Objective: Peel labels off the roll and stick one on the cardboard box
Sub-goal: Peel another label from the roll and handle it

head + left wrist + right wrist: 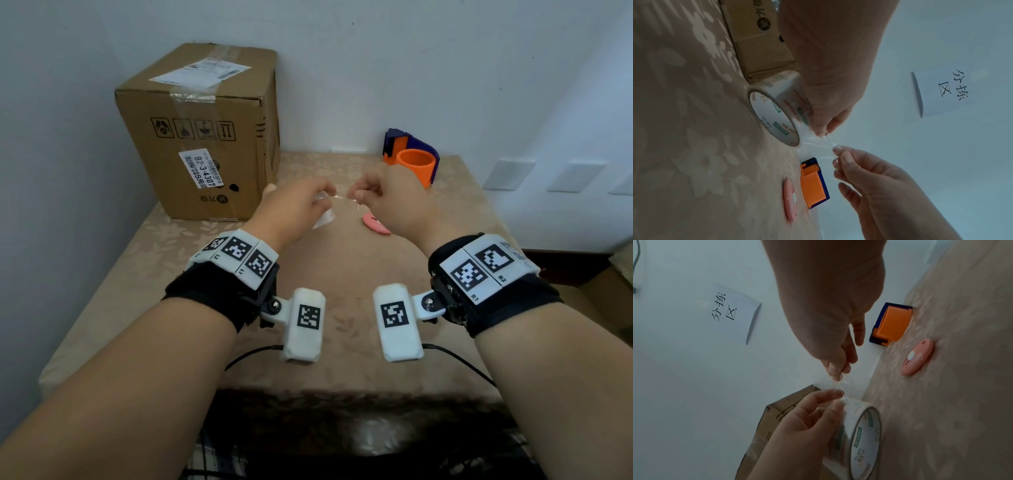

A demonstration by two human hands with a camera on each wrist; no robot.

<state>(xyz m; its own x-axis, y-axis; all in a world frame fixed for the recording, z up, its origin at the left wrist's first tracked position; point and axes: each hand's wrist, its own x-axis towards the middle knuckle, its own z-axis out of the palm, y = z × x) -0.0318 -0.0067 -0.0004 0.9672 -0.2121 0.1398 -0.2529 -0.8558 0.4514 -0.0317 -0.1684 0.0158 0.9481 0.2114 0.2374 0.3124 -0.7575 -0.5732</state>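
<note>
A brown cardboard box [205,137] stands at the table's back left, with a white label on its front face. My left hand [325,193] holds a roll of clear tape [774,116] just above the cloth, in front of the box's right corner; its fingers curl over the roll's rim [865,443]. My right hand [356,196] pinches the crumpled free end of the clear strip [822,142] between thumb and fingertips [836,374]. The short strip stretches between the two hands, which sit close together. In the head view the roll is mostly hidden behind my left hand.
An orange and blue tape dispenser [412,159] stands at the back right by the wall. A flat pink oval cutter [917,356] lies on the beige floral tablecloth [342,260] under my right hand. A paper sign [945,91] hangs on the wall.
</note>
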